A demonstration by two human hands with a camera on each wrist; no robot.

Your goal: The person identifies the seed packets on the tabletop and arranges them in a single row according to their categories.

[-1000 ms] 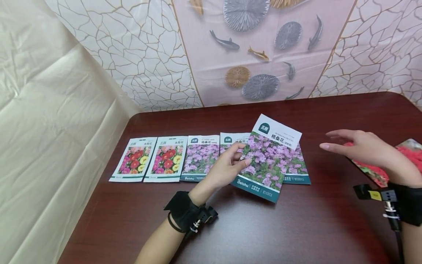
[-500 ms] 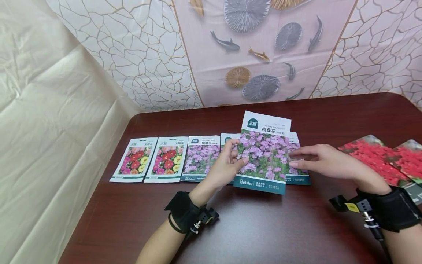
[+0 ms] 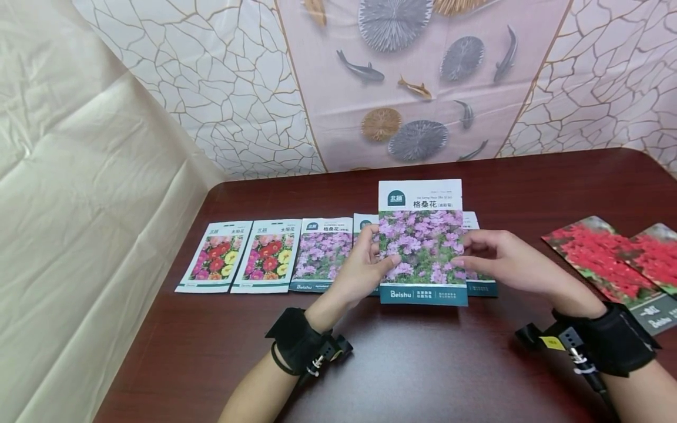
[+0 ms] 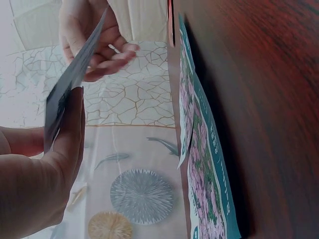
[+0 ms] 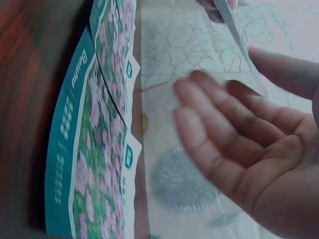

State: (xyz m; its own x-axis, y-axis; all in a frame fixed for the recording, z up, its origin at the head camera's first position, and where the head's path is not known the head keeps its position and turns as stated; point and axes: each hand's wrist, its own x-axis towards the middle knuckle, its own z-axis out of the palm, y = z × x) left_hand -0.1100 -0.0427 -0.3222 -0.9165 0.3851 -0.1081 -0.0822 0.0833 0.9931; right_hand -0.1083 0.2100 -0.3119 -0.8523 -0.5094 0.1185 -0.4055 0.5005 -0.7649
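Observation:
Upright above the table, a purple-flowered seed packet point(image 3: 422, 247) faces me, with a white top and a teal band at its foot. My left hand point(image 3: 358, 267) pinches its left edge, thumb in front and fingers behind. At the opposite edge, my right hand point(image 3: 499, 258) has its thumb on the front and its index finger behind; the other fingers point(image 5: 214, 129) stay loosely bent in the right wrist view. Behind the held packet, more purple-flowered seed packets point(image 3: 324, 252) lie in the row, partly hidden. The left wrist view shows the held packet point(image 4: 72, 84) edge-on.
Two seed packets with mixed red and yellow flowers point(image 3: 214, 257) end the row at the left. Overlapping red-flowered packets point(image 3: 603, 255) lie on the right, beyond the right forearm. A patterned cloth point(image 3: 238, 88) hangs behind the dark wooden table point(image 3: 423, 364).
My right hand has come left from near the red-flowered packets to the held packet's right edge. The held packet has turned from tilted to straight and shifted slightly left.

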